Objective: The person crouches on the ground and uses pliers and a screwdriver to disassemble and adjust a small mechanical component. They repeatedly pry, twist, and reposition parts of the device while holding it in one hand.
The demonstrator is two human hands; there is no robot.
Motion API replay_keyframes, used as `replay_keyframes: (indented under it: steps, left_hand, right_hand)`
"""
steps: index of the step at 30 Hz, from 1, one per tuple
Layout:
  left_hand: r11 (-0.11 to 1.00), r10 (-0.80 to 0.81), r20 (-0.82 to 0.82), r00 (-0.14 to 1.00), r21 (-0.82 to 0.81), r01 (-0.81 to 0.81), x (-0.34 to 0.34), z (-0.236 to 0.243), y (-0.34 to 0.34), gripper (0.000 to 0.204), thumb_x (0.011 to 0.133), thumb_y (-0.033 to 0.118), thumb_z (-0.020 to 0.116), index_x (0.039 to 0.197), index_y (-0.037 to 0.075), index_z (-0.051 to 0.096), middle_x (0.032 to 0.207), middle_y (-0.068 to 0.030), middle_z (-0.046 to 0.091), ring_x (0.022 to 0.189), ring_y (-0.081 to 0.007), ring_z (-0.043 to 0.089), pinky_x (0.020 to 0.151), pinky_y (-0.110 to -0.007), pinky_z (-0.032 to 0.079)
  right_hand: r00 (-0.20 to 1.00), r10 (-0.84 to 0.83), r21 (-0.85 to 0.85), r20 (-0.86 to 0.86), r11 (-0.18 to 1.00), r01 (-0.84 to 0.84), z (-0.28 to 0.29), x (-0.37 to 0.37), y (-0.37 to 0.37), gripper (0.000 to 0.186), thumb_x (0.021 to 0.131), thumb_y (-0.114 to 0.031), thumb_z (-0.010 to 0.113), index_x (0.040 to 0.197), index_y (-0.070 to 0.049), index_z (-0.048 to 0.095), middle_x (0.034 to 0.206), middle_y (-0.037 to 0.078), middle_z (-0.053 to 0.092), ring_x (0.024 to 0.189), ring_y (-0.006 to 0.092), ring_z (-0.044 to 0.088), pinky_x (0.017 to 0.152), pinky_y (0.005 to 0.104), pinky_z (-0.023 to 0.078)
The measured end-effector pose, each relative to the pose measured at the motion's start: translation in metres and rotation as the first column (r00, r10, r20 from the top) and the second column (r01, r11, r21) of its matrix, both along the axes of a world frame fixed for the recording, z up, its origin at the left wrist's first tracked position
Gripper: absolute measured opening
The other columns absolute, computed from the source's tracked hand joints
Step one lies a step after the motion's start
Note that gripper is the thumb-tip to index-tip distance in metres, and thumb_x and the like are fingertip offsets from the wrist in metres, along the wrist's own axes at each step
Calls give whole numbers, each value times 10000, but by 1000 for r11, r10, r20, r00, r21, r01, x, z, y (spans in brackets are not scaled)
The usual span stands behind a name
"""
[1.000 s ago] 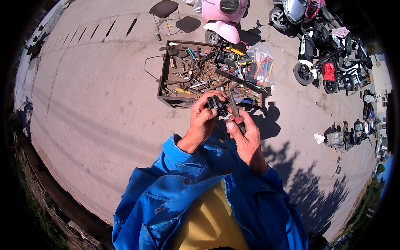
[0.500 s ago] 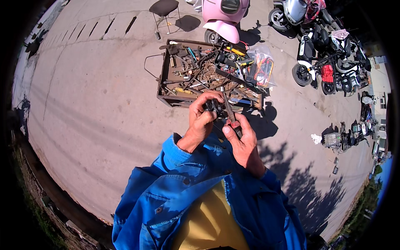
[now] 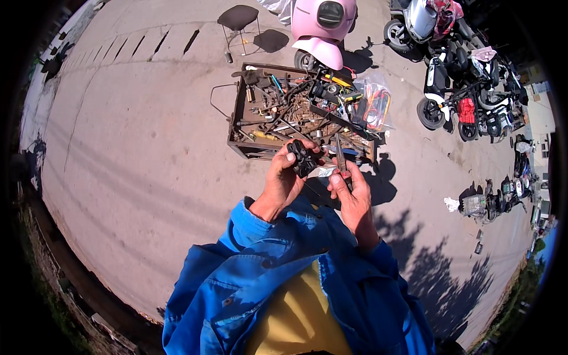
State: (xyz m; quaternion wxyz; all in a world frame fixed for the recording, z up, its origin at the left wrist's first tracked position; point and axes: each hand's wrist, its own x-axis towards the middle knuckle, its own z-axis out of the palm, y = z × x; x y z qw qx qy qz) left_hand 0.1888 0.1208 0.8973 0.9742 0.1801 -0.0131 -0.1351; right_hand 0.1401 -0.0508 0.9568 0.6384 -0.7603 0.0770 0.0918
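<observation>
My left hand is closed around a lumpy black part, perhaps plastic; its exact kind cannot be made out. In my right hand are pliers with long grey metal jaws pointing away from me and a bit of red at the grip. The jaws stand apart from the black part, just right of it. A small shiny silvery piece shows between my two hands; what it belongs to is unclear. Both hands are held in front of my body, over the near edge of a tool chest.
Loose tools and rusty bits fill the chest, along with a black tray. Beside it lies a clear plastic bag with coloured leads. A pink scooter and a dark stool stand beyond. Several scooters are parked at right.
My hands have moved apart: the pliers have come away to the right from the black part. The black part is now more exposed in my left hand. The whole view has shifted slightly.
</observation>
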Motion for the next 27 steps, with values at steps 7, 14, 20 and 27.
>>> replay_keyframes:
  steps: [7, 14, 20, 27]
  left_hand:
    - [992, 120, -143, 982, 63, -111, -3, -15, -1, 388, 971, 346, 625, 1196, 29, 615, 1205, -218, 650, 1144, -353, 660, 1045, -449, 507]
    - [972, 219, -308, 926, 156, -178, -16, -33, -1, 344, 984, 362, 605, 1192, 89, 600, 1233, -133, 635, 1175, -322, 631, 1020, -453, 513]
    - [933, 341, -340, 877, 234, -272, -36, -37, -18, 377, 937, 330, 628, 1202, 63, 601, 1231, -120, 610, 1228, -333, 602, 1056, -466, 484]
    - [774, 469, -64, 881, 511, -374, -28, -18, -61, 410, 971, 235, 633, 1326, 49, 553, 1471, -101, 480, 1366, -249, 479, 1124, -382, 393]
  right_hand:
    - [981, 156, -577, -119, 793, -196, -142, 43, -59, 462, 998, -312, 630, 1333, 0, 569, 1229, 262, 660, 1171, 449, 619, 985, 499, 497]
    - [927, 262, -705, -269, 603, -374, -220, 97, -84, 458, 971, -251, 646, 1347, -9, 548, 1293, 300, 610, 1166, 482, 608, 981, 542, 508]
    - [931, 258, -858, -259, 382, -345, -220, 130, -93, 557, 952, -277, 682, 1441, -71, 516, 1379, 253, 540, 1240, 446, 576, 1014, 527, 488]
    - [902, 425, 183, -77, 895, -406, -95, 103, -56, 716, 986, -428, 697, 1530, -31, 454, 1419, 177, 596, 1214, 263, 639, 989, 361, 514]
